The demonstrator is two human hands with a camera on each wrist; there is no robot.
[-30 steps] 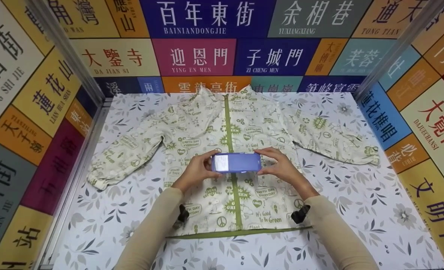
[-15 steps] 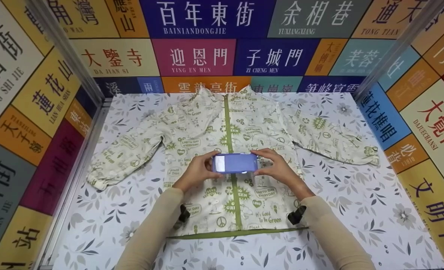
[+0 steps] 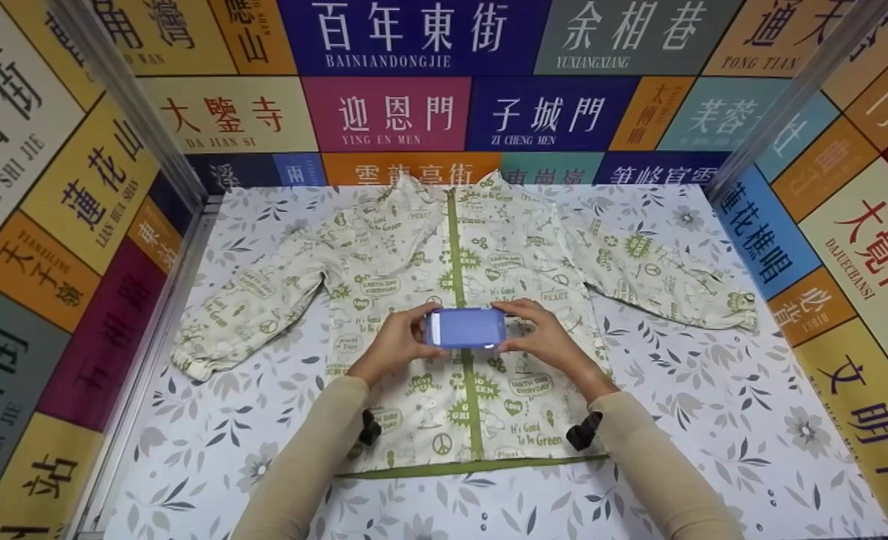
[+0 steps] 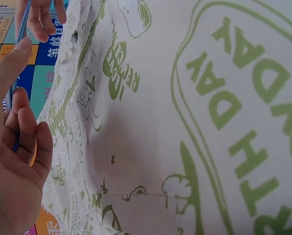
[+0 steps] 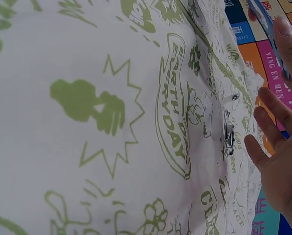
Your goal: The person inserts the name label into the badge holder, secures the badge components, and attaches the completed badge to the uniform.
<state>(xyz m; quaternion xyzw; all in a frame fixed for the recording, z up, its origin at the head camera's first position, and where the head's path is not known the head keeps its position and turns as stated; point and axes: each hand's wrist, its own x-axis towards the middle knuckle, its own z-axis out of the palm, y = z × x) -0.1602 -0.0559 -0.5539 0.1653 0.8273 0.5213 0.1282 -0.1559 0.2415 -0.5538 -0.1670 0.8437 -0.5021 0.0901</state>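
Observation:
A smartphone [image 3: 466,328] with a mostly blue screen is held level and sideways above a jacket [image 3: 519,435]. My left hand [image 3: 391,339] pinches its left end between thumb and fingers; my right hand [image 3: 543,339] pinches the right end likewise. Seen from the left wrist, the smartphone [image 4: 23,22] shows only its thin edge beside the thumb. The right wrist view also catches the smartphone's edge [image 5: 267,27], partly hidden by the fingers. The off-white jacket, with green print and a green strip down its middle, lies spread flat with both sleeves out.
A white tabletop [image 3: 714,457] with grey leaf and flower print lies beneath the jacket. Colourful panels [image 3: 399,112] with Chinese lettering rise at the back and both sides. Black straps [image 3: 583,432] sit at the wrists.
My right hand and the smartphone's right end have shifted a little to the left. The white part of the screen has narrowed, leaving more blue. The jacket has stayed put.

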